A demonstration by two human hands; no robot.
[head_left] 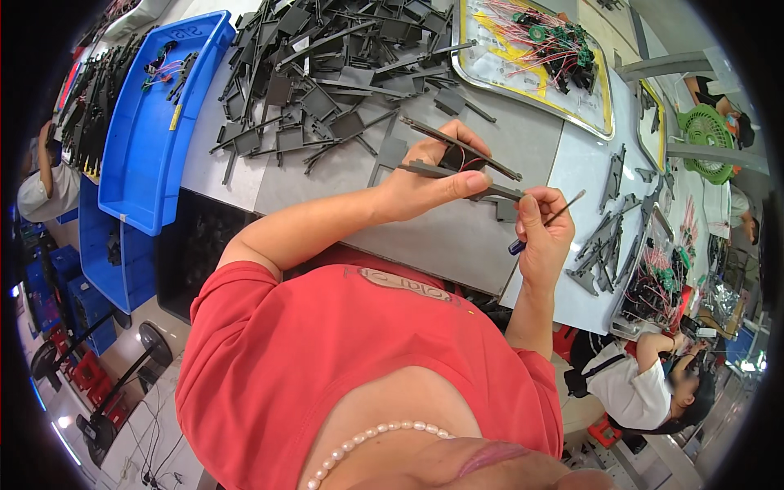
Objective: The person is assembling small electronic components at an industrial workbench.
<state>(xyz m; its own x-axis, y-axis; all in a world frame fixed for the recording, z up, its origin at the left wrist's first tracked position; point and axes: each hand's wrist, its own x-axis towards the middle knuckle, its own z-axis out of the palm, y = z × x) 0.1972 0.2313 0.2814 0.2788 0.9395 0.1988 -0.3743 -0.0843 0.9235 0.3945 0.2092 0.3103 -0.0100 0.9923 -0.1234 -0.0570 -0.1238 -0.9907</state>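
Above the table's near edge, my left hand is closed around a long dark grey plastic housing. Its two slim bars stand apart, and a thin red wire shows between them. The fingers of my right hand pinch the right end of the lower bar. Gripped in that same hand is a screwdriver, its blue handle below the fingers and its thin metal shaft pointing up to the right. Beyond my hands lies a heap of dark grey plastic parts, many with a long arm and a flat plate.
A blue bin with a few wired parts stands at the left. A yellow-edged tray holds green circuit boards with red wires. More grey parts lie to the right, near a green fan. A co-worker sits at lower right.
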